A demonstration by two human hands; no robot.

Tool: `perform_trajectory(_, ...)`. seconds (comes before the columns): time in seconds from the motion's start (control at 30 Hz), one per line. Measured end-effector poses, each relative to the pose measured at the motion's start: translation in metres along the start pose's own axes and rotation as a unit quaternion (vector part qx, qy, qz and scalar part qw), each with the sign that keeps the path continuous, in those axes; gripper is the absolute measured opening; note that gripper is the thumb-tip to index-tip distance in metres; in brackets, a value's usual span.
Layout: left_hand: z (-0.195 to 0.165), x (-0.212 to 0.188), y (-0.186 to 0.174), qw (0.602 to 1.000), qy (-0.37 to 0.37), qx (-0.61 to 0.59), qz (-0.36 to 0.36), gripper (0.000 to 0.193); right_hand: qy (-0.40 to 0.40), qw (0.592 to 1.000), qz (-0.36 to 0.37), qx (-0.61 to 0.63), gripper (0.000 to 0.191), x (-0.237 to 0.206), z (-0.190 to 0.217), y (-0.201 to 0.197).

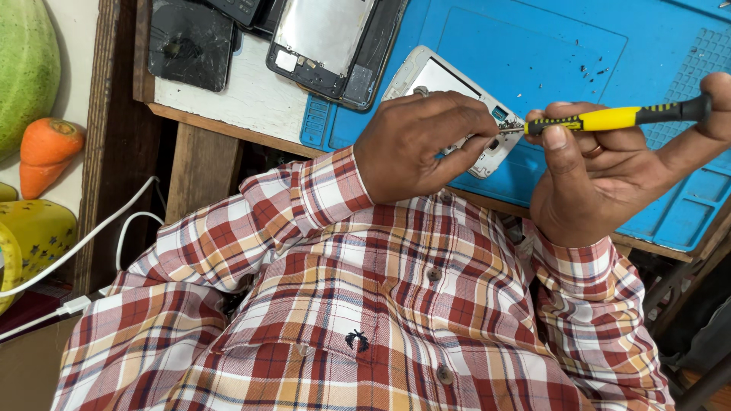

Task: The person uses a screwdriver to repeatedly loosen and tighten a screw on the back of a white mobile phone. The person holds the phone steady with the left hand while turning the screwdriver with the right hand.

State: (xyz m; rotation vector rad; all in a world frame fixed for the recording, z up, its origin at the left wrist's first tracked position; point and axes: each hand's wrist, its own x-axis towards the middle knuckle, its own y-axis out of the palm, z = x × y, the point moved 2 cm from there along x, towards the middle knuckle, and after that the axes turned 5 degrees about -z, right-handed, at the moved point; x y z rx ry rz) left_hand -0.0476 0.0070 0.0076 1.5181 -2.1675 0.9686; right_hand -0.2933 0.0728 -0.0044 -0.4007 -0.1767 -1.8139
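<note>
L hand (pixel 422 144) clamped round the white phone frame (pixel 438 80), holding it down on the blue mat (pixel 533 53) at the mat's near edge. R hand (pixel 601 167) just beside it, over the mat's near edge too, fingers pinched on a yellow-black screwdriver (pixel 617 118), tip touching the frame's lower corner. Off the mat's far-left corner: opened phone (pixel 327 42), then a cracked dark phone (pixel 190 42) w/ shattered glass. White cable (pixel 99 228) hangs well left of the mat

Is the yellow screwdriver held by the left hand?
No, the right hand holds the yellow screwdriver, while the left hand steadies the white phone frame.
</note>
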Motion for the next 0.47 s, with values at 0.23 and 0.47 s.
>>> perform_trajectory(0.23,0.003,0.004,-0.007,0.988,-0.079,-0.129,-0.029,0.012,-0.007,1.0,0.007,0.011,0.093,-0.006,-0.008,-0.014)
perform_trajectory(0.47,0.013,-0.009,-0.017,0.976,-0.122,-0.18,0.015,0.012,0.011,0.996,-0.072,0.044,0.086,-0.003,-0.01,-0.027)
